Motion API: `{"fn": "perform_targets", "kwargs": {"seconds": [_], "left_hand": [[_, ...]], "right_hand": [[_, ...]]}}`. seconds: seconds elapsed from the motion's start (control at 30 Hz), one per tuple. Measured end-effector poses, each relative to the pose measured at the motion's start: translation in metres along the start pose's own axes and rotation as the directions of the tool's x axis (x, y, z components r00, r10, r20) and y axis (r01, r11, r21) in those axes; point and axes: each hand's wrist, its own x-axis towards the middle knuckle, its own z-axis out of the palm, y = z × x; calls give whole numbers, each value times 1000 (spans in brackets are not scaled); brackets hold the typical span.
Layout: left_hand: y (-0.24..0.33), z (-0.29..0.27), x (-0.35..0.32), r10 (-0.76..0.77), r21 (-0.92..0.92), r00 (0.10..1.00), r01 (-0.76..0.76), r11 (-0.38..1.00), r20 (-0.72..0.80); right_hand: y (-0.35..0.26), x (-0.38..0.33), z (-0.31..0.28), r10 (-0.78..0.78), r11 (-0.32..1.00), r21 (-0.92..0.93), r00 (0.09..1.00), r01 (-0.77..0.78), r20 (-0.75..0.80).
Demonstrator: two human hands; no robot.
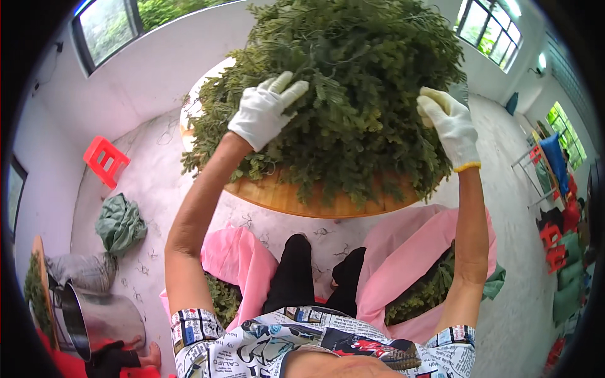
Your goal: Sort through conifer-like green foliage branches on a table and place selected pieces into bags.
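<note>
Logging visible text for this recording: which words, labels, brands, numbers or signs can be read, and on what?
Shirt: printed lettering, some large and legible but not copied here; the smallest is too small to read.
Foliage pile, table, gloves and pink sacks: no lettering visible.

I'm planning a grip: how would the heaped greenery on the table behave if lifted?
The greenery would probably sag, as sprigs droop near the table's front edge. It may lift in clumps, since its branching sprigs overlap.
</note>
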Motion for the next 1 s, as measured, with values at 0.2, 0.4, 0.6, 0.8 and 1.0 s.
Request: {"fn": "perform_targets", "kwargs": {"seconds": [0.2,0.4,0.6,0.8,1.0], "left_hand": [[38,5,-43,19,110,984,0,994,-175],[57,35,-91,-67,-81,966,48,996,-248],[77,33,-105,-202,-256,955,144,956,-216],[101,7,-100,-438,-264,880,385,884,-185],[115,-39,-21,-425,-231,836,363,903,-346]], "right_hand": [[0,-17,25,-102,984,-143,995,103,12],[-23,-18,82,-512,685,-569,856,455,69],[-15,35,134,-779,59,-889,578,455,244],[-27,37,133,-817,75,-852,521,519,246],[-47,20,115,-835,178,-745,499,643,231]]}}
